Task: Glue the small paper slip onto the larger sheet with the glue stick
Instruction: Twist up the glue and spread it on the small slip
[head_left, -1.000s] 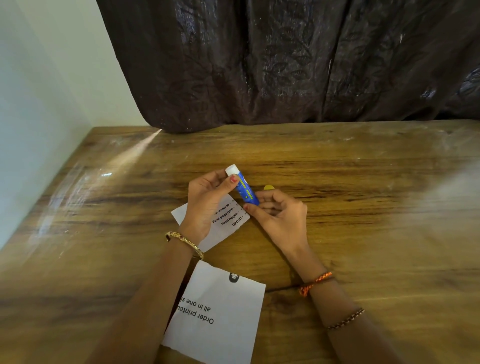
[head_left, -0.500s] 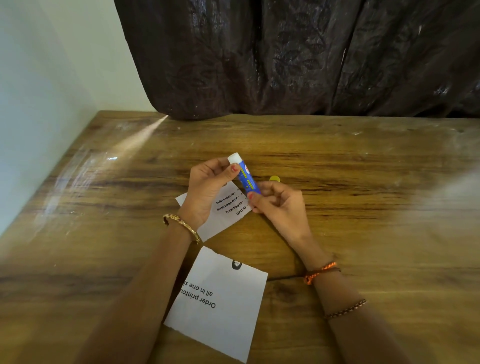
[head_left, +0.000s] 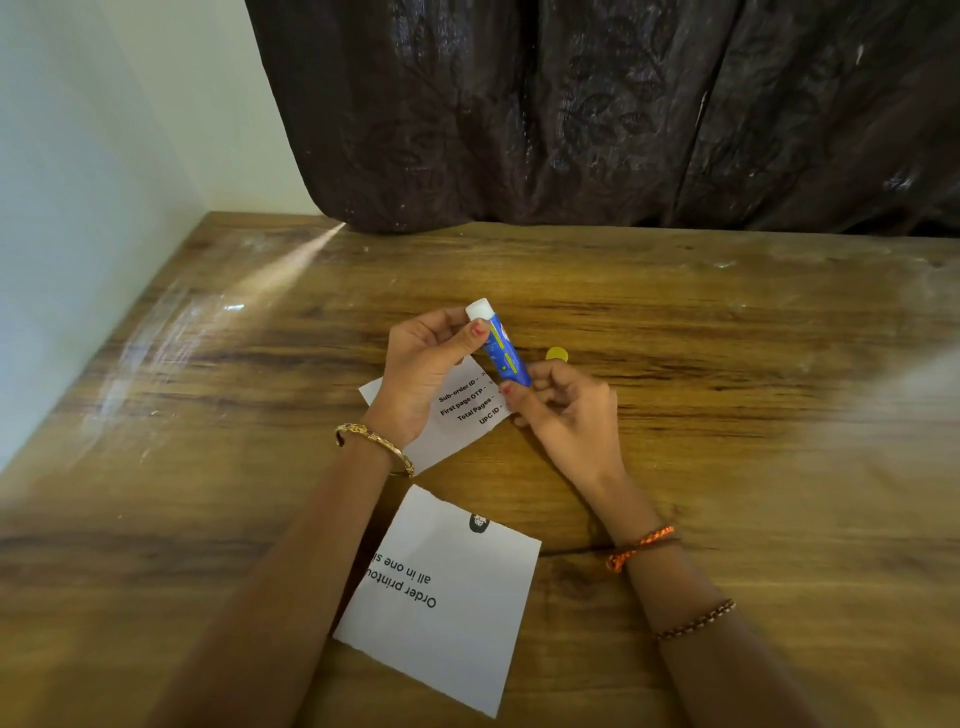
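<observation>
Blue glue stick (head_left: 503, 349) is being pinched by both hands over the table (left hand (head_left: 422, 374) near the white tip, right hand (head_left: 563, 410) twisting its base, probably), so glue is being readied for the small slip (head_left: 457, 415), then the larger sheet (head_left: 447, 597).

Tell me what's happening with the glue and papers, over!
Both hands on glue stick: left hand pinches the white top, right hand grips the base. Small slip and larger sheet lie apart on table, unglued. Yellow cap beside, nothing blocking.
</observation>
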